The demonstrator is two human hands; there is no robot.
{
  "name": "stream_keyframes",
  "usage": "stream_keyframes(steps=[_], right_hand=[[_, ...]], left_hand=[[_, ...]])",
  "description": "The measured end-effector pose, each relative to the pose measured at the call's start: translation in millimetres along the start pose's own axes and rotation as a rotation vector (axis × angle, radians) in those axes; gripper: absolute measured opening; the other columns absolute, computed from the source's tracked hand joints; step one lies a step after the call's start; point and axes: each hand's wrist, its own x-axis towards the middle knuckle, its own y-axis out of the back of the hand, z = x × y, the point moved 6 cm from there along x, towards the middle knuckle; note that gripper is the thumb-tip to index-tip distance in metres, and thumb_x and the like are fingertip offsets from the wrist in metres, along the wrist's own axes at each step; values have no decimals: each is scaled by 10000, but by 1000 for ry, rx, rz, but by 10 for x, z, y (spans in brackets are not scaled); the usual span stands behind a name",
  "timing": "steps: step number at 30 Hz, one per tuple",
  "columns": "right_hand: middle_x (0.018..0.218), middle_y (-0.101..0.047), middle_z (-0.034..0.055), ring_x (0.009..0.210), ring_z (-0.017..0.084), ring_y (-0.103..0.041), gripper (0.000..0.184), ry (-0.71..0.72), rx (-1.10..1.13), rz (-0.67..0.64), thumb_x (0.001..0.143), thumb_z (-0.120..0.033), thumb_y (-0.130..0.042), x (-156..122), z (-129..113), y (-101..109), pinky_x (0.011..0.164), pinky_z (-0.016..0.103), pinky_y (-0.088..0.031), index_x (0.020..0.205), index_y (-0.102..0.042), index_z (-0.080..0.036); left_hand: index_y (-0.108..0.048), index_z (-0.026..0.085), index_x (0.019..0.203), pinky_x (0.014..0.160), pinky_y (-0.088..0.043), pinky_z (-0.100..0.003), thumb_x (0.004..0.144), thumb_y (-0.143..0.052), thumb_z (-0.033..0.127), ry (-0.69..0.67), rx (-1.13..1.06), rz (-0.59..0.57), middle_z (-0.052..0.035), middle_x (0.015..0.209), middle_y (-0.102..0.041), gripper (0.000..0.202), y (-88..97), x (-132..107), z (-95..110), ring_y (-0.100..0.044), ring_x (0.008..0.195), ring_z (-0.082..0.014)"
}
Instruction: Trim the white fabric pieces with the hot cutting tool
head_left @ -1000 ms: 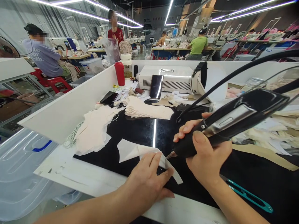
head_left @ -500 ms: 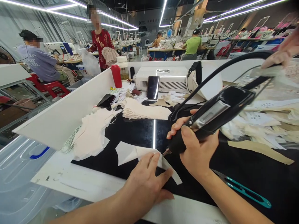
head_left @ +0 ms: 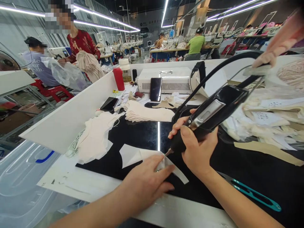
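Note:
My left hand (head_left: 149, 180) presses on a white fabric piece (head_left: 131, 155) on the black mat (head_left: 140, 133), fingertips at its folded middle. One narrow end of the fabric sticks out past the fingers to the right. My right hand (head_left: 199, 148) is wrapped around a black corded hand tool (head_left: 213, 107) with a silver lever along its side. The tool slants down to the left, its thin metal tip (head_left: 169, 152) at the fabric's edge beside my left fingertips. Teal-handled thread snips (head_left: 256, 193) lie right of my right forearm.
Stacks of pale fabric pieces (head_left: 95, 136) (head_left: 149, 112) lie left and behind. Further back stand a white vented box (head_left: 163, 80), a phone (head_left: 155, 89) and a red bottle (head_left: 118, 79). The tool's cable (head_left: 213, 72) arches right toward a blurred pinkish shape (head_left: 273, 53). A person in red (head_left: 83, 44) stands beyond the left panel.
The tool and my right hand have shifted slightly left and its tip is nearer my left fingertips. The person in red has come closer, toward the left.

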Motion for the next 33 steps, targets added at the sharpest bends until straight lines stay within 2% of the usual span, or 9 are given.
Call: stream_keyframes(steps=[2, 4, 7, 10, 12, 14, 19, 27, 33], right_hand=[[856, -759, -95, 571, 130, -685, 526, -6, -4, 2, 907, -481, -987, 44, 11, 0, 556, 297, -650, 1231, -610, -309], [854, -754, -92, 575, 136, -683, 540, -20, -5, 12, 890, -493, -998, 95, -5, 8, 554, 304, -647, 1222, -614, -307], [837, -736, -79, 595, 149, -682, 502, -42, 20, 46, 865, -468, -1014, 140, -100, 44, 558, 314, -639, 1164, -644, -307], [813, -721, -67, 582, 167, -671, 457, -50, 36, 70, 856, -423, -1013, 95, -254, 97, 524, 331, -628, 1152, -685, -308], [804, -723, -58, 577, 178, -673, 465, -58, 45, 61, 861, -423, -1017, 19, -350, 133, 496, 329, -621, 1189, -711, -304], [800, -729, -50, 587, 181, -681, 470, -74, 64, 44, 869, -427, -1026, -71, -420, 172, 494, 320, -630, 1209, -727, -300], [825, -747, -37, 630, 180, -708, 453, -85, 88, 0, 891, -414, -1027, -241, -507, 262, 537, 314, -671, 1225, -742, -302], [810, -743, -29, 604, 201, -706, 439, -69, 73, 4, 907, -431, -1007, -330, -457, 236, 516, 348, -657, 1227, -728, -318], [820, -754, -17, 595, 205, -698, 444, -44, 58, -15, 925, -443, -992, -335, -439, 226, 507, 356, -644, 1258, -723, -325]], left_hand=[[-720, 151, 1445, 1190, -672, -388, 1186, -608, 184, 31, -32, -25, -169, 1490, -778, 284, 130, -4, -148, -780, 1363, -246], [-740, 168, 1374, 1161, -680, -353, 1085, -509, -25, 52, -43, -74, -125, 1477, -794, 418, 206, -40, -306, -790, 1335, -211], [-736, 186, 1365, 1157, -672, -355, 932, -457, -160, 41, -2, -149, -84, 1473, -797, 620, 228, -119, -432, -769, 1353, -204], [-708, 201, 1384, 1044, -691, -356, 927, -509, -159, 57, 80, -159, -78, 1404, -793, 615, 198, -155, -383, -769, 1199, -213], [-712, 211, 1298, 891, -684, -328, 963, -563, -112, 105, 118, -161, -63, 1267, -781, 488, 159, -142, -295, -746, 1012, -209], [-703, 216, 1212, 800, -651, -309, 1003, -598, -55, 137, 128, -180, -43, 1148, -742, 357, 117, -110, -189, -715, 913, -204], [-679, 214, 1165, 749, -607, -291, 1019, -622, -25, 159, 146, -227, -20, 1042, -708, 286, 91, -38, -28, -717, 864, -199], [-667, 214, 1135, 695, -589, -295, 1017, -627, -4, 162, 218, -261, -25, 1016, -699, 251, 80, -72, -25, -712, 818, -200], [-656, 206, 1069, 611, -534, -321, 1023, -648, -2, 121, 254, -185, -10, 924, -659, 213, 52, -104, 76, -671, 739, -199]])
